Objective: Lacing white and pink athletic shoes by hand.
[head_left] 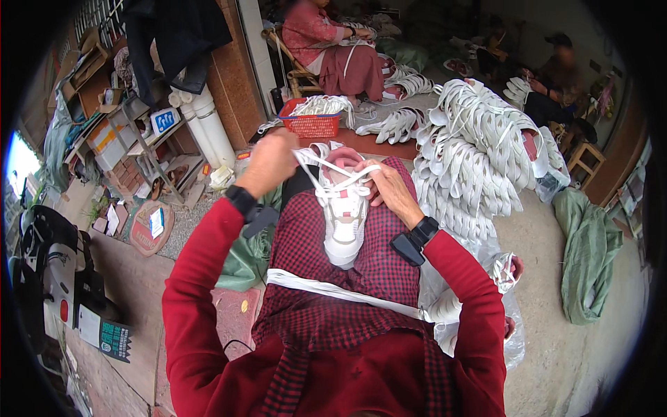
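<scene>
A white sneaker with a pink lining lies on my lap, its toe toward me. My left hand is closed on a white shoelace, drawn up and left from the shoe's opening. My right hand grips the right side of the sneaker near its upper eyelets. A loop of the lace lies by the right fingers; whether they pinch it too is unclear. A bundle of long white laces stretches across the checked apron on my lap.
A big pile of white sneakers stands ahead right. A red basket of laces sits ahead, near a seated person. Green sacks lie at right; a shelf and a scooter are at left.
</scene>
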Tool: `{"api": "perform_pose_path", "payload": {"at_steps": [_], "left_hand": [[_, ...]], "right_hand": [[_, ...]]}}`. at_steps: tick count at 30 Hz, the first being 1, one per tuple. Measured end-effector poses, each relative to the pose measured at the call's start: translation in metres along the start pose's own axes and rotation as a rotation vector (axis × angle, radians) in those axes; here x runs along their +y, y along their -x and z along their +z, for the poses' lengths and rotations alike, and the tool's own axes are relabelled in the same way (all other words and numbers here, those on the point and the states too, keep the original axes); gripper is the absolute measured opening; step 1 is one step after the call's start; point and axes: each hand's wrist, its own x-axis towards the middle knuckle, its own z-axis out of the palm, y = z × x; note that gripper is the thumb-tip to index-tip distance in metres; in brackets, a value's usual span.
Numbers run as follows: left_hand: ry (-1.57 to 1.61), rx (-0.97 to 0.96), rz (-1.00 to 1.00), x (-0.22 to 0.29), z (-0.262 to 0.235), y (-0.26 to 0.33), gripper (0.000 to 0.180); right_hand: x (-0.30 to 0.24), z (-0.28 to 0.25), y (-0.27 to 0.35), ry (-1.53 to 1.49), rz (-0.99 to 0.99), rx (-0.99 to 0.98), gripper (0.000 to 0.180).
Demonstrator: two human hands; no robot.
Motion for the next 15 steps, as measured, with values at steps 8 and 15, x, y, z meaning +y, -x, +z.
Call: {"api": "perform_pose_path", "payload": {"at_steps": [8, 15], "left_hand": [[0.453, 0.147, -0.240, 0.009, -0.025, 0.063, 0.011], [1.149, 0.057, -0.380, 0.015, 0.034, 0.080, 0.014]], "right_hand": [[-0.012, -0.012, 0.021, 0.002, -0.030, -0.086, 0.048], [-0.064, -0.010, 0.003, 0.443, -0.373, -0.092, 0.041]]}}
